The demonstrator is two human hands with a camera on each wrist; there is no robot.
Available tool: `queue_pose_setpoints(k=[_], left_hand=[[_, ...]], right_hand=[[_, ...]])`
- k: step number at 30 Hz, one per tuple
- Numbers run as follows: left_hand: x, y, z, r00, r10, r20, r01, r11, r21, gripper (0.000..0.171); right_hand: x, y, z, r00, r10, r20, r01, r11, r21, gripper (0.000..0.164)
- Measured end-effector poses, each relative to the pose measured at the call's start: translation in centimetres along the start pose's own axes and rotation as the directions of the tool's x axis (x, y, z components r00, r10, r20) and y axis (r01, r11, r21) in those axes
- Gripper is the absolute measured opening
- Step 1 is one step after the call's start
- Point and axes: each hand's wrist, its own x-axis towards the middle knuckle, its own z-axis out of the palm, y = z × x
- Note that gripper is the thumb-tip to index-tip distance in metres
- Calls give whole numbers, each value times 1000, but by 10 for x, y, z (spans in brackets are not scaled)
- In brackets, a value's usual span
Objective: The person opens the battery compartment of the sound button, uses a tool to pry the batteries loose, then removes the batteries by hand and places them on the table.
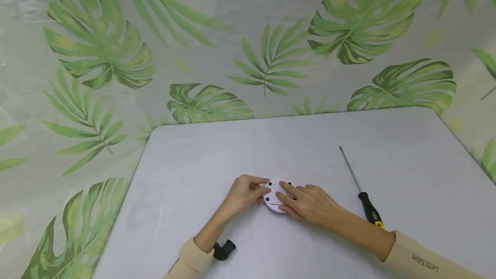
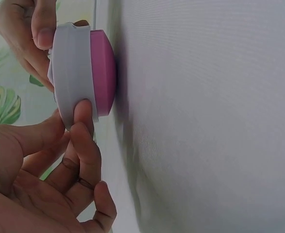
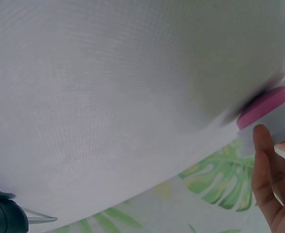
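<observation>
Left hand [image 1: 243,193] pinches white disc [image 1: 273,199] by rim | right hand [image 1: 311,203] grips face and side | risk: uneven pressure may tilt domed pink underside [image 2: 103,73]

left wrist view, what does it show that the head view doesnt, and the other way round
Only the left wrist view shows the pink part, on the table side of the white casing.

Only the head view shows the casing's pierced face, the screwdriver, the black elbow-shaped piece and the sleeves.

Both show the left hand and right hand on the casing, the table and the leaf-print backdrop.
</observation>
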Motion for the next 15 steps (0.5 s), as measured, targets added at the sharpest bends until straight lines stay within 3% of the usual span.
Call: queue_pose_setpoints(k=[15], left_hand=[[1,1,0,1000,12,-13,-12,1000,4,31]], right_hand=[[0,-3,-2,994,-74,-81,78,996,38,47]])
